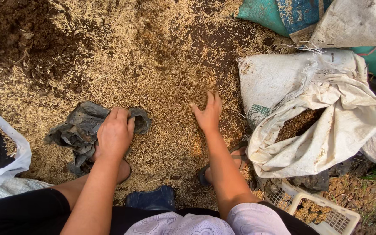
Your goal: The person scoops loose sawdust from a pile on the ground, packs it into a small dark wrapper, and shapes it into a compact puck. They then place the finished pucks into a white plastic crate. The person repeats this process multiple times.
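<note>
Our left hand (115, 134) presses flat on grey cloth (81, 128); right hand (208, 114) spread, unclenched, raking husks (153, 65). White sack (327, 126) part-filled; most husks still on ground.

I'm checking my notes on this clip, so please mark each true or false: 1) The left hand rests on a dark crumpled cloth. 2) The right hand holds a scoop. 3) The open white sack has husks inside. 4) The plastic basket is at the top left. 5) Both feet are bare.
1) True: the left hand lies on the dark cloth.
2) False: the right hand is spread flat on the husks, holding nothing.
3) True: the white sack shows husks in its mouth.
4) False: the basket is at the bottom right.
5) False: the right foot wears a sandal.
</note>
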